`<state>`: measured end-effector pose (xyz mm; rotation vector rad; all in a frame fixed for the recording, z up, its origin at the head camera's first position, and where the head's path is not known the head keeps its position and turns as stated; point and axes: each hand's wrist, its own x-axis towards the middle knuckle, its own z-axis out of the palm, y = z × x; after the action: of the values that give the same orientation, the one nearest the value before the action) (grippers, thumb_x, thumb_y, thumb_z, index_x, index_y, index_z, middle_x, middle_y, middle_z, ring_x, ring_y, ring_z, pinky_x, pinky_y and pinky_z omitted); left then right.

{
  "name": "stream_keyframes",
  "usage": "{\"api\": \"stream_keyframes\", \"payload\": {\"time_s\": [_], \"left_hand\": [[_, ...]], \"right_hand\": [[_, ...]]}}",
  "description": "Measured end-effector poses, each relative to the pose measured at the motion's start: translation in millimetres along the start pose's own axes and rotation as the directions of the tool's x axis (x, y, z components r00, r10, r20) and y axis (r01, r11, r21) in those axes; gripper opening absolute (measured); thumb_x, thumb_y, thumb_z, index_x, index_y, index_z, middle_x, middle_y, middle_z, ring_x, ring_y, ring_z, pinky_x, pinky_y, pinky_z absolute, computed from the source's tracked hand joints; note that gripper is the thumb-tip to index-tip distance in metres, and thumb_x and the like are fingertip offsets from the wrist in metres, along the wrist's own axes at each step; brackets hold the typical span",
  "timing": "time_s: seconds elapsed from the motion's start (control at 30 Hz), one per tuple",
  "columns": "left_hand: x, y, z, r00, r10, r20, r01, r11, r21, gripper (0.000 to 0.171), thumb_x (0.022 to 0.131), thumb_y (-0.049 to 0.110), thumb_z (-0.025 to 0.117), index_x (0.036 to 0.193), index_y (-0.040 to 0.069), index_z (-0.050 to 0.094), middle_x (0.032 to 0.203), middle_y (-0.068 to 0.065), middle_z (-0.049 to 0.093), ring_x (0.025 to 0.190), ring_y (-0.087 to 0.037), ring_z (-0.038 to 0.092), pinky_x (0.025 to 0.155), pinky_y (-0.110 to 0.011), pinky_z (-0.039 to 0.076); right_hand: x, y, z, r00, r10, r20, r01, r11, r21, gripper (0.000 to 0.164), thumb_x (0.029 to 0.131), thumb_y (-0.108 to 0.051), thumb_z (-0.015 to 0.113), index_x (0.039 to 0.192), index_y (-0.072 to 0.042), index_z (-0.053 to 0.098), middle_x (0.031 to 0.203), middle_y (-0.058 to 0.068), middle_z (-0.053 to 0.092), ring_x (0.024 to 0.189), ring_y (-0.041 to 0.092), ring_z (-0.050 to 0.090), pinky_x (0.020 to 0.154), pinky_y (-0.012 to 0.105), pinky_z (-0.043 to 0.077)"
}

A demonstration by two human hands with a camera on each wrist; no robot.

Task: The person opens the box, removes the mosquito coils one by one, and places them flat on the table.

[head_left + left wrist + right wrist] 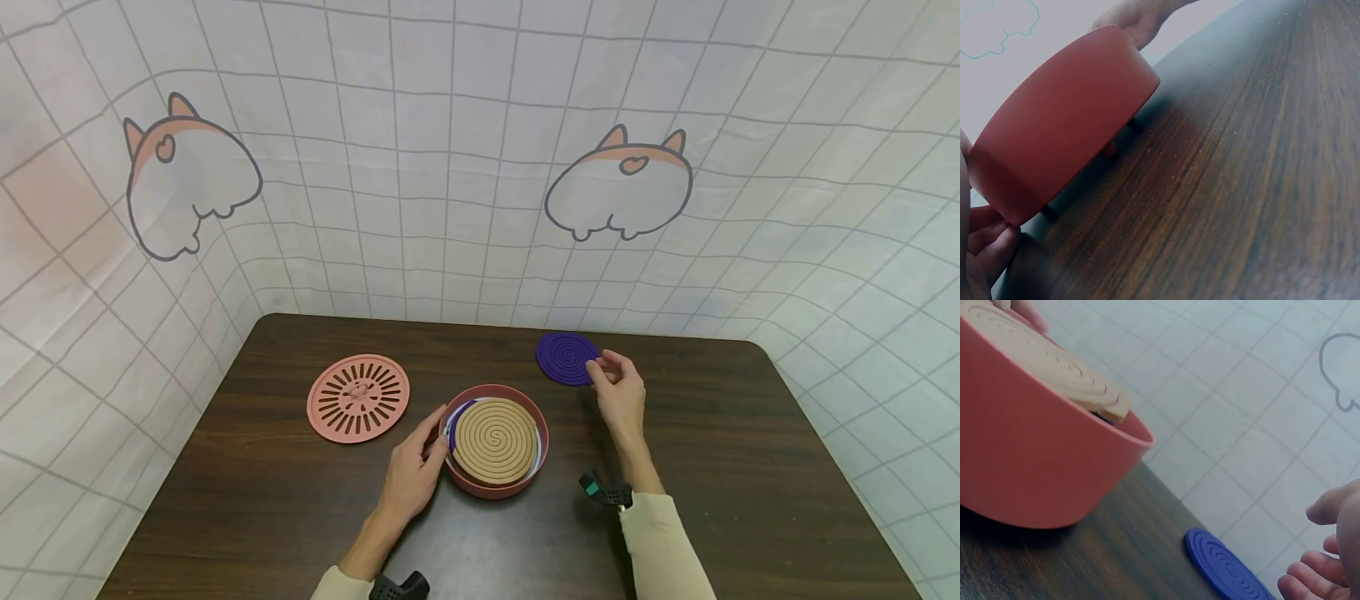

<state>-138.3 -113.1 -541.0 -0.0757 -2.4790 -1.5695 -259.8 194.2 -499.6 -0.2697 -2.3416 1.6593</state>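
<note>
A round red mosquito coil holder (543,446) sits in the middle of the table, without its lid on. Inside it a tan mosquito coil (495,442) lies on top, with a bit of purple and white showing beneath. My left hand (412,471) grips the holder's left side, fingertips at its wall and lower edge in the left wrist view. Beyond the holder, to the right, a purple mosquito coil (564,358) lies flat. My right hand (621,396) hovers at that coil's right edge, thumb and fingers apart with nothing between them in the right wrist view.
A pink slotted lid (390,398) lies flat on the table to the left of the holder. The dark wooden table (720,467) ends at a white checked curtain (480,208) hanging behind and at both sides.
</note>
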Motion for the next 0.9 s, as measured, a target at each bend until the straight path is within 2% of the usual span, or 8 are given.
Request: {"api": "stream_keyframes", "payload": {"time_s": [0.1,0.2,0.33,0.4,0.6,0.9], "left_hand": [[-0.1,0.1,-0.3,1.0,0.002,-0.001,-0.002,1.0,-0.004,0.044,0.103,0.023,0.055,0.147,0.023,0.053,0.144,0.002,0.059,0.127,-0.013,0.06,0.101,-0.043,0.052],[0.0,-0.1,-0.3,1.0,0.006,-0.005,-0.006,1.0,-0.001,0.044,0.103,0.022,0.055,0.146,0.024,0.053,0.144,0.002,0.059,0.126,-0.012,0.06,0.101,-0.042,0.053],[0.0,-0.3,0.0,1.0,0.008,-0.007,-0.008,1.0,0.004,0.044,0.103,0.022,0.055,0.146,0.026,0.053,0.144,0.003,0.059,0.126,-0.011,0.06,0.1,-0.042,0.053],[0.0,-0.4,0.1,1.0,0.008,-0.007,-0.008,1.0,0.005,0.044,0.103,0.022,0.055,0.146,0.026,0.053,0.144,0.003,0.059,0.125,-0.011,0.06,0.1,-0.042,0.053],[-0.1,-0.4,0.1,1.0,0.006,-0.007,-0.006,1.0,0.003,0.044,0.103,0.022,0.055,0.146,0.024,0.054,0.144,0.003,0.059,0.126,-0.011,0.06,0.101,-0.043,0.052],[-0.4,-0.9,0.1,1.0,0.008,-0.007,-0.008,1.0,0.009,0.044,0.103,0.023,0.055,0.146,0.023,0.053,0.144,0.004,0.059,0.127,-0.012,0.059,0.102,-0.043,0.052]], "right_hand": [[-3.0,-2.4,0.3,1.0,-0.001,0.008,0.001,1.0,-0.002,0.046,0.094,-0.026,0.069,0.134,-0.004,0.059,0.118,0.011,0.068,0.09,0.025,0.069,0.064,0.013,0.051],[-5.5,-4.6,0.5,1.0,-0.006,0.012,0.005,1.0,0.002,0.046,0.094,-0.025,0.069,0.134,-0.004,0.06,0.118,0.011,0.068,0.086,0.018,0.069,0.064,0.013,0.051],[-8.5,-8.0,0.8,1.0,-0.014,0.015,0.013,1.0,0.019,0.044,0.094,-0.024,0.069,0.132,-0.005,0.06,0.118,0.012,0.068,0.077,0.0,0.063,0.064,0.013,0.05],[-10.1,-9.7,1.1,1.0,-0.018,0.021,0.018,0.999,0.029,0.043,0.094,-0.025,0.069,0.132,-0.006,0.061,0.119,0.013,0.068,0.076,-0.003,0.061,0.065,0.012,0.05],[-15.1,-12.3,2.6,0.999,-0.024,0.046,0.023,0.999,0.033,0.046,0.094,-0.027,0.069,0.133,-0.004,0.06,0.121,0.014,0.068,0.078,-0.003,0.061,0.068,0.012,0.052],[-22.1,-14.3,4.4,0.996,-0.047,0.079,0.045,0.999,0.029,0.043,0.094,-0.025,0.07,0.131,-0.005,0.062,0.12,0.014,0.069,0.075,-0.001,0.061,0.065,0.013,0.05]]}}
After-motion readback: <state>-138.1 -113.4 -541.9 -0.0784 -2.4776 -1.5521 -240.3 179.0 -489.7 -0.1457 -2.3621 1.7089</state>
